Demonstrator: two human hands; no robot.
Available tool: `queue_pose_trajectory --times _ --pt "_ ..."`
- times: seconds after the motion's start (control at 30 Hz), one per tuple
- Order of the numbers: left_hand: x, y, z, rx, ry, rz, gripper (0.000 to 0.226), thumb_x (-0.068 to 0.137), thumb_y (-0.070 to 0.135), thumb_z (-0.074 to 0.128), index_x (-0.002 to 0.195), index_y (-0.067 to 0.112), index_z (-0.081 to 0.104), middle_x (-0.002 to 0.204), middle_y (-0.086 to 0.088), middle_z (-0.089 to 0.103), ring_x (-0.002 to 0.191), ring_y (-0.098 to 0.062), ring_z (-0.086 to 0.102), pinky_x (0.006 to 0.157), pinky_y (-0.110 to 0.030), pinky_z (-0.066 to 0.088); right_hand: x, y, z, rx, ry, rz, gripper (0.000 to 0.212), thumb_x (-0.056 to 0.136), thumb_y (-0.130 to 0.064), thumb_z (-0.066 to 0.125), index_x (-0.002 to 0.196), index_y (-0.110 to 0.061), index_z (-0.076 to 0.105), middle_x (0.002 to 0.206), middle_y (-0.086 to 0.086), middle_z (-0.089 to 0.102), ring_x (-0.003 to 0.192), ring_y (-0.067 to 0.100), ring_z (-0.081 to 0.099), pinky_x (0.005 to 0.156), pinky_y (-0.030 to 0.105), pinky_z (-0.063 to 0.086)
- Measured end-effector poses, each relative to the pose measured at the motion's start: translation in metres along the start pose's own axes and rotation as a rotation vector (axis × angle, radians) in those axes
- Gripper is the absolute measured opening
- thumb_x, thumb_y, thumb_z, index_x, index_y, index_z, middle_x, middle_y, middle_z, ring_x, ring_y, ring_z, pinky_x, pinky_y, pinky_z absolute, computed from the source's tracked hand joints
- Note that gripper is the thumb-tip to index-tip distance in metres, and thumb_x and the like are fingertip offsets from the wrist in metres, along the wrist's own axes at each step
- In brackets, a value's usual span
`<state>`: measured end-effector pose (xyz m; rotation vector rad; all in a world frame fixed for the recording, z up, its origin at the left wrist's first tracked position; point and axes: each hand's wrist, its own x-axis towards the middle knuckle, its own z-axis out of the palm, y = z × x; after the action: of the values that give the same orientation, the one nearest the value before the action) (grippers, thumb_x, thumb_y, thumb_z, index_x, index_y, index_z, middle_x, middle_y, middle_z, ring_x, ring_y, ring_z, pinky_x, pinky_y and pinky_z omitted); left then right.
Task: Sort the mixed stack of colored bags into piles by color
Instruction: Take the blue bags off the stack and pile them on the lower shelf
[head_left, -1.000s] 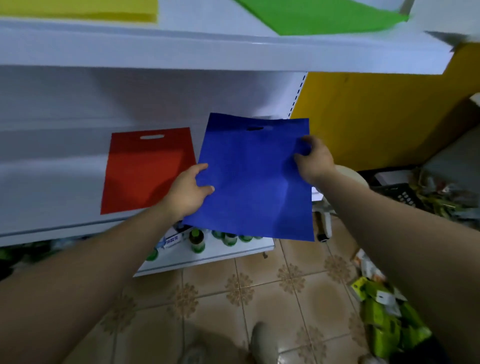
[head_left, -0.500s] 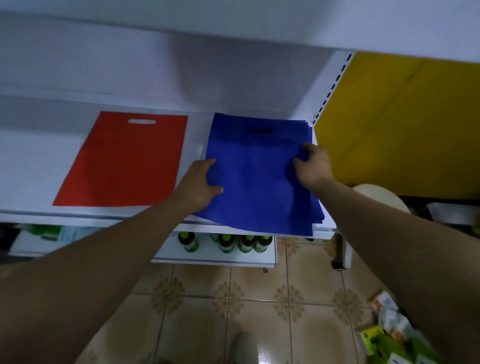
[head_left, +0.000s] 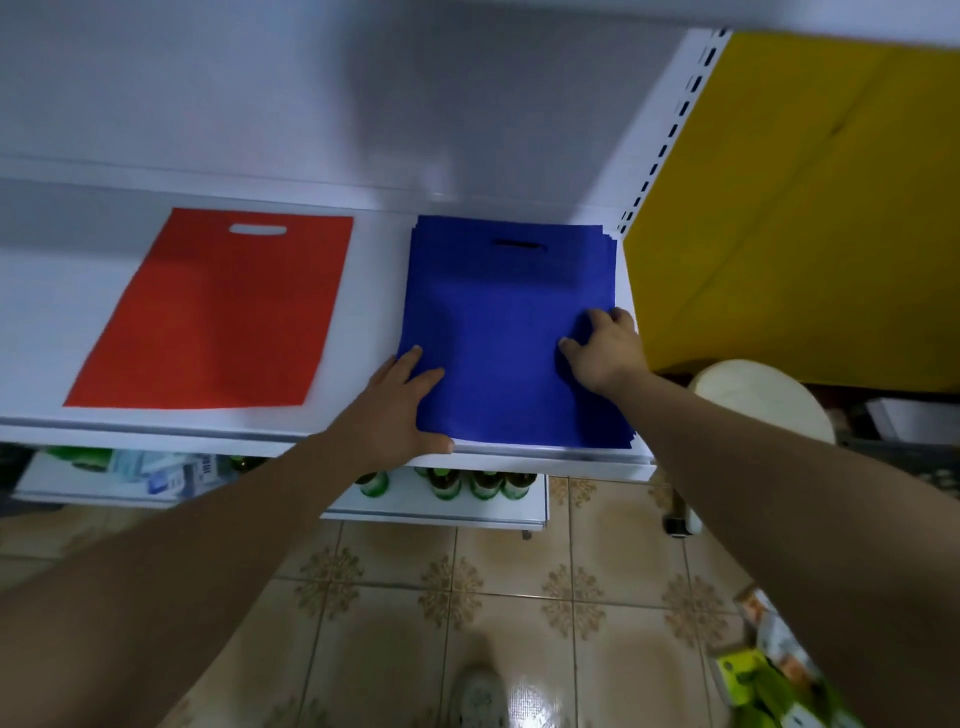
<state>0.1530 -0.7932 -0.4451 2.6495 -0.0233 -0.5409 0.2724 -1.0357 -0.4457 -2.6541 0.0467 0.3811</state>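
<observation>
A white metal shelf (head_left: 208, 434) runs across, backed by a white panel (head_left: 260, 104) with a slotted upright (head_left: 670, 140) at its right end. A yellow wall (head_left: 805, 208) stands beyond. A lower shelf (head_left: 441, 514) holds green-capped bottles (head_left: 483, 483) and boxes (head_left: 156, 475). The floor (head_left: 519, 582) is glossy beige patterned tile, with green packets (head_left: 758, 686) at the lower right.

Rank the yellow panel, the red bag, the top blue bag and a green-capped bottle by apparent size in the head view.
1. yellow panel, largest, though cut off by the frame.
2. red bag and top blue bag: they look about equal, so unranked.
3. green-capped bottle, smallest, only partly visible.
</observation>
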Motion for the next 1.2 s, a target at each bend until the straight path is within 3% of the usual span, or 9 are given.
queue_pose_trajectory --times 0.23,0.4,0.57,0.8,1.03,1.2 --pt "-0.004 0.006 -0.014 0.059 -0.084 -0.018 0.098 0.078 0.059 0.064 0.152 0.026 0.009 0.159 -0.002 -0.01 0.146 -0.025 -0.004 0.119 -0.042 0.008 -0.019 -0.003 -0.017 -0.093 -0.082 -0.003 0.071 0.095 -0.049 0.047 0.152 -0.018 0.018 0.16 0.009 0.002 0.145 0.031 0.017 0.114 0.038 0.025" --pt "-0.028 0.019 -0.038 0.001 -0.103 -0.035 0.099 0.079 0.059 0.063 0.152 0.023 0.007 0.159 -0.004 -0.007 0.146 -0.024 -0.003 0.119 -0.039 0.007 -0.057 -0.021 -0.048 -0.125 -0.067 -0.042 0.07 0.097 -0.048 0.045 0.151 -0.013 0.018 0.159 0.012 0.011 0.143 0.032 0.023 0.111 0.04 0.032" --pt "-0.092 0.027 -0.072 -0.062 0.025 0.046 0.086 0.085 0.047 0.063 0.151 0.02 0.016 0.159 -0.008 0.006 0.146 -0.02 0.006 0.116 -0.033 0.011 -0.127 -0.063 -0.076 -0.135 0.02 -0.086 0.072 0.096 -0.048 0.046 0.151 -0.01 0.019 0.156 0.013 0.021 0.135 0.032 0.036 0.102 0.038 0.039" --pt "-0.224 0.013 -0.129 0.059 0.195 0.159 0.078 0.086 0.042 0.064 0.149 0.017 0.025 0.157 -0.006 0.019 0.145 -0.019 0.016 0.116 -0.029 0.014 -0.262 -0.153 -0.105 -0.127 0.142 -0.177 0.064 0.095 -0.044 0.051 0.147 -0.012 0.031 0.146 0.012 0.039 0.126 0.031 0.045 0.094 0.034 0.041" --pt "-0.353 -0.006 -0.203 0.066 0.336 0.203 0.074 0.086 0.04 0.064 0.147 0.016 0.03 0.154 -0.006 0.028 0.14 -0.021 0.029 0.112 -0.029 0.023 -0.377 -0.266 -0.139 -0.176 0.259 -0.345 0.067 0.094 -0.044 0.052 0.148 -0.011 0.031 0.151 0.01 0.035 0.136 0.028 0.036 0.107 0.034 0.032" --pt "-0.43 -0.034 -0.258 0.072 0.453 0.181 0.068 0.088 0.035 0.063 0.146 0.015 0.033 0.153 -0.005 0.03 0.14 -0.018 0.028 0.107 -0.021 0.023 -0.425 -0.351 -0.159 -0.184 0.329 -0.49 0.065 0.094 -0.043 0.052 0.147 -0.01 0.033 0.149 0.012 0.037 0.135 0.028 0.037 0.105 0.032 0.033"
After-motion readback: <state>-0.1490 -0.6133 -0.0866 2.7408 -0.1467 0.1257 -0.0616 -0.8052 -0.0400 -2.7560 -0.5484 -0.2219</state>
